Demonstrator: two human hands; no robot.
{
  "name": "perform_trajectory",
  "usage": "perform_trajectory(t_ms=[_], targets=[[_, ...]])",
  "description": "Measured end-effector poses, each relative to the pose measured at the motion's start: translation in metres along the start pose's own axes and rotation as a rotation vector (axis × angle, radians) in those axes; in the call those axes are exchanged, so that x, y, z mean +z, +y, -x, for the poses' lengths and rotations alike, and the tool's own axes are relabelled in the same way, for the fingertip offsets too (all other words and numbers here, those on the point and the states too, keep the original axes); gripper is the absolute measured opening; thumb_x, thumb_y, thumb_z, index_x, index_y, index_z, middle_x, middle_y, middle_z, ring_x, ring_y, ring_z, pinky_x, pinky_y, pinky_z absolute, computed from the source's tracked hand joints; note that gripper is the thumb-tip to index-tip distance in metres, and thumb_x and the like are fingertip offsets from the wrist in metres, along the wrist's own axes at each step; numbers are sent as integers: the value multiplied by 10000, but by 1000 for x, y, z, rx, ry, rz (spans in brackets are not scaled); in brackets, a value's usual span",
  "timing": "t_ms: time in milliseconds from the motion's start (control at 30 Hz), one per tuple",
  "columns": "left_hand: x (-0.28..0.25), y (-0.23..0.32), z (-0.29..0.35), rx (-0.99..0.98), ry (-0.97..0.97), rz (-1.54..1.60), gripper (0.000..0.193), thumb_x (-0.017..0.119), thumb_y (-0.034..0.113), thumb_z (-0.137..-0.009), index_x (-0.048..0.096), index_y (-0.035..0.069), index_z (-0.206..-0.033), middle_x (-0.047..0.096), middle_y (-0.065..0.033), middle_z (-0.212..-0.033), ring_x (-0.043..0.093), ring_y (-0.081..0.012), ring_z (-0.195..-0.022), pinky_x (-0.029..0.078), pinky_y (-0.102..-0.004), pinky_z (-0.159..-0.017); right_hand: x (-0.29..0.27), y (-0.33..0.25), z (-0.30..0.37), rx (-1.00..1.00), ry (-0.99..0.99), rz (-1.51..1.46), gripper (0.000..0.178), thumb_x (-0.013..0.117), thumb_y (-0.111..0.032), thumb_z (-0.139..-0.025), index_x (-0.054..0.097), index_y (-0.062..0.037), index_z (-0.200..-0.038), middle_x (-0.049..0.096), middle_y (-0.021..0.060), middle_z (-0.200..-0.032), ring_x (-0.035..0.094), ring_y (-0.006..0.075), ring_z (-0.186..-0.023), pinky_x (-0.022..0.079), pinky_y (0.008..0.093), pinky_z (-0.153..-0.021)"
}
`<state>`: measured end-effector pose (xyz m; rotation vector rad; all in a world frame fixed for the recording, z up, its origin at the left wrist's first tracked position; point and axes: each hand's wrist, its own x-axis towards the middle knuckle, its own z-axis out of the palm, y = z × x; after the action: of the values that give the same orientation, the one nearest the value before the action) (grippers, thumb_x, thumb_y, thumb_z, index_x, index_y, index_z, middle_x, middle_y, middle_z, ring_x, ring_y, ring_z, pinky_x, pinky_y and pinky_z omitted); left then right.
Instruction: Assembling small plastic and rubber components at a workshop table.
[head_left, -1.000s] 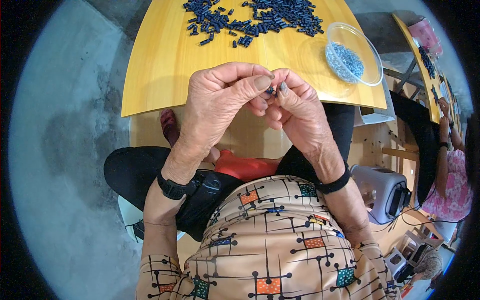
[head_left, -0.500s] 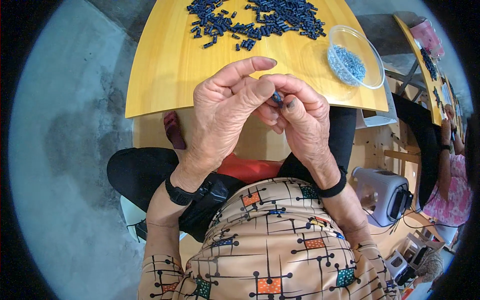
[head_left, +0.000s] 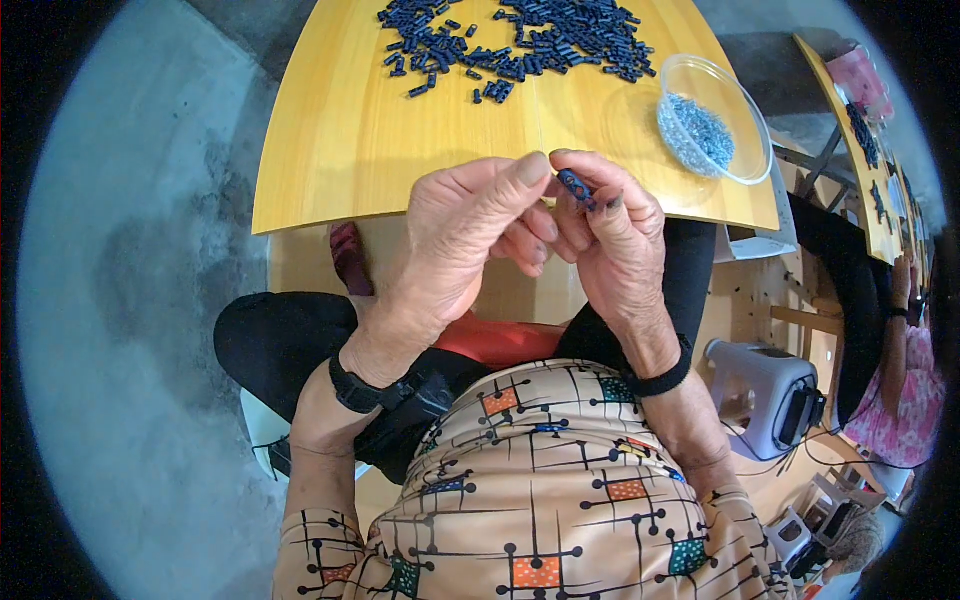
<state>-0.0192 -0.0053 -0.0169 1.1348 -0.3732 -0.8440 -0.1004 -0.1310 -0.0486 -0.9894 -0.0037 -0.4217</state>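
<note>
Small dark-blue piece (head_left: 574, 184): located at the near edge of the table (head_left: 330, 150), pinched by the right hand (head_left: 624, 235) between thumb and fingers. Left hand (head_left: 448, 235): just beside it; grip cannot be determined. For control, pinch firmly, visible face uncovered.

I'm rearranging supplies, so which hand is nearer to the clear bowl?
Right. The right hand is left of the clear bowl and closer to the person's body; the left hand is farther left.
</note>
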Motion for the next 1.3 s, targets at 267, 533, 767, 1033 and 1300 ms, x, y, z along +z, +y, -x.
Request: perform_trajectory(t_ms=[267,533,767,1033,1300], targets=[[3,-4,0,-32,-54,15,245,589,258,-845,617,15,-867,589,-53,-660,529,-89,-486,440,-187,-428,-5,-1,-3,-90,-48,302,289,580,-219,-844,611,-11,-1042,512,6,-783,463,69,-623,375,189,-540],[5,-13,1,-22,1,151,197,615,215,-825,621,20,-852,575,-39,-630,510,-92,-469,419,-193,-417,-8,-6,-11,-228,-151,611,388,563,-309,-843,575,-29,-1112,527,57,-913,497,132,-864,413,252,-759],[16,-22,4,-66,-119,296,207,638,225,-809,640,20,-836,588,-20,-672,520,-66,-537,397,-162,-461,-5,-21,-11,-102,-384,540,593,495,-512,-827,523,9,-1110,493,132,-1128,497,172,-988,420,263,-801],[35,-16,13,4,-172,473,130,651,147,-792,619,33,-847,584,-53,-672,541,-98,-524,409,-189,-397,12,-45,-3,75,-403,269,529,568,-475,-802,560,10,-1011,533,105,-1044,528,91,-694,441,191,-587],[42,-10,22,30,-138,522,180,635,141,-806,559,33,-929,587,-47,-764,501,-79,-508,381,-188,-393,20,-45,3,38,-371,221,505,551,-455,-824,556,31,-962,544,100,-1015,525,73,-648,434,194,-586]])
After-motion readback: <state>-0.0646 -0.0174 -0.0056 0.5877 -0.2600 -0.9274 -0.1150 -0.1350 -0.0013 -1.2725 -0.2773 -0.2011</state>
